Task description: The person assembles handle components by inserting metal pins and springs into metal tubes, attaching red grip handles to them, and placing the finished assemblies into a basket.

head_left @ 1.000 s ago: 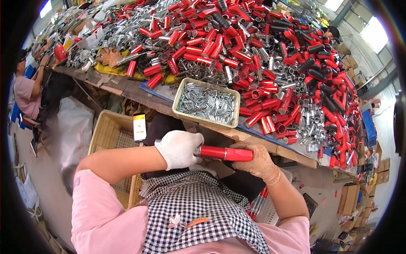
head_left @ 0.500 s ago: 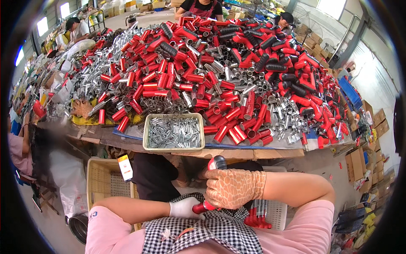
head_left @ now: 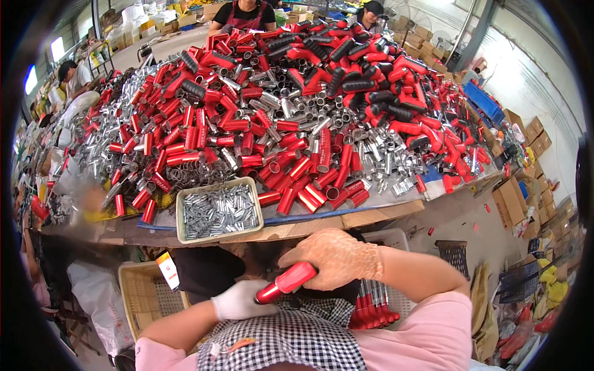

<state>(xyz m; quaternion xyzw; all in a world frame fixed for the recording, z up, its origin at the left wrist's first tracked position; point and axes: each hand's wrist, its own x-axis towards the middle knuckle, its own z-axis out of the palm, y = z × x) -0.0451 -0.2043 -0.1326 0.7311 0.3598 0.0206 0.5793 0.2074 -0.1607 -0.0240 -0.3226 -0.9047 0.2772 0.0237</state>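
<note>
Red tubular handle (head_left: 286,283) sits between both hands: the right hand (head_left: 337,260) clamps its far end; the left hand (head_left: 240,301) touches its near end — whether closed, I cannot tell. It looks part-assembled. Red-ended rods (head_left: 373,316) fill some of the right-hand crate (head_left: 401,298); many loose red sleeves (head_left: 288,201) remain heaped beyond — left fingertips and handle's interior are hidden.

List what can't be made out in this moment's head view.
All in the head view:
- Part of the left grip: hidden behind the red tube.
- Upper ends of metal rods: hidden by right arm.
- Phone screen details: too small.
- Checked apron: cut off by the bottom edge.
</note>
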